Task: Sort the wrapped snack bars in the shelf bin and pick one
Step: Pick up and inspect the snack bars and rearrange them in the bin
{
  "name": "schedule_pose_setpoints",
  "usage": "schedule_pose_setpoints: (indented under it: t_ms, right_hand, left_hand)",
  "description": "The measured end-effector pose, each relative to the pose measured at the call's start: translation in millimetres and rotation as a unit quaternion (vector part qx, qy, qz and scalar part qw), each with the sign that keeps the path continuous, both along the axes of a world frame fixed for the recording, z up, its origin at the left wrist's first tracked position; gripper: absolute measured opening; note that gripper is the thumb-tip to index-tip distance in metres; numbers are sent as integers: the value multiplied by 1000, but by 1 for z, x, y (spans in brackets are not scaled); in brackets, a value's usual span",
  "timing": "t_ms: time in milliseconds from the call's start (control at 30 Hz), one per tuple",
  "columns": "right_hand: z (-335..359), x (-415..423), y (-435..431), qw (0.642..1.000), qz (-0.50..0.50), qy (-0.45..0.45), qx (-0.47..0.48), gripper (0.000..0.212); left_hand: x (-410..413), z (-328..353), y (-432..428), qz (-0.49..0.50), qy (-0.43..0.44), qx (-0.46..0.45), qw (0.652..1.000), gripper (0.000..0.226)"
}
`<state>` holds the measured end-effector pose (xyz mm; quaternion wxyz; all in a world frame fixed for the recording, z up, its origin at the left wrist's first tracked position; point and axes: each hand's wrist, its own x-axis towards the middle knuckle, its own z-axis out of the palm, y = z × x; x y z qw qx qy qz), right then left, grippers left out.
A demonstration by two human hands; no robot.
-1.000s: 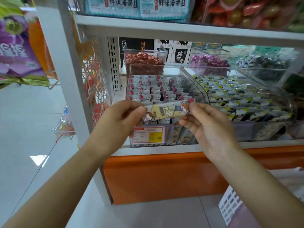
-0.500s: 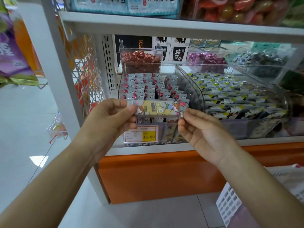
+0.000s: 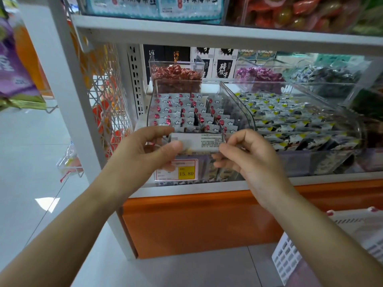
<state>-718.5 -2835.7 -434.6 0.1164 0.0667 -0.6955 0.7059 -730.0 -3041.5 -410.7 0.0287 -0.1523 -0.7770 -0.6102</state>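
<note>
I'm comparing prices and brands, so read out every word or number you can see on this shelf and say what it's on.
"15.80": yellow price tag on the shelf bin front.
"碎银子": white box at the shelf's back.
"鲜味海带丝": teal packs on the upper shelf, top edge cropped.
Fine print on the snack bar pinched by left hand and right hand: too small to read.

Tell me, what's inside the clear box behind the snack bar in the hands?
Rows of wrapped snack bars, white with red dots, fill the clear box. The held bar, left hand and right hand cover its front rows.
</note>
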Motion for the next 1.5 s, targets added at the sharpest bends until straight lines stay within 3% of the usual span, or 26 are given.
schedule_pose_setpoints:
  t_ms: [233,400,533,667,800,1067,1267,1367,1433,1500]
  right_hand:
    - [0,3,-4,998,20,28,43,20]
    - [3,2,-6,990,-33,71,117,7]
    - [4,0,-7,978,-70,109,164,14]
    - [1,0,-10,967,-72,135,202,16]
    - [0,0,-13,966,-55,143,207,18]
    - [1,3,-16,977,-26,117,179,17]
    - [-1,1,-13,976,-73,118,169,35]
    - [2,3,-12,990,-5,75,116,24]
    - [3,3,-12,990,54,59,117,40]
    - [4,3,-15,989,45,75,123,44]
  left_hand:
    - [0,0,0,-11,-1,9,1000,37]
    - [1,-1,0,-20,24,-43,999,40]
    - [2,-4,3,-22,63,-95,993,34]
    - [2,-3,2,-20,36,-86,995,34]
    - [0,0,-1,-24,7,-51,998,32]
    - [-3,1,-8,-6,72,-129,989,28]
    - [-2,-2,-9,-47,43,-182,981,41]
    - [-3,-2,-10,-26,49,-124,991,31]
    - [-5,-1,-10,-8,32,-62,998,25]
    - [-6,0,-9,13,45,-42,998,19]
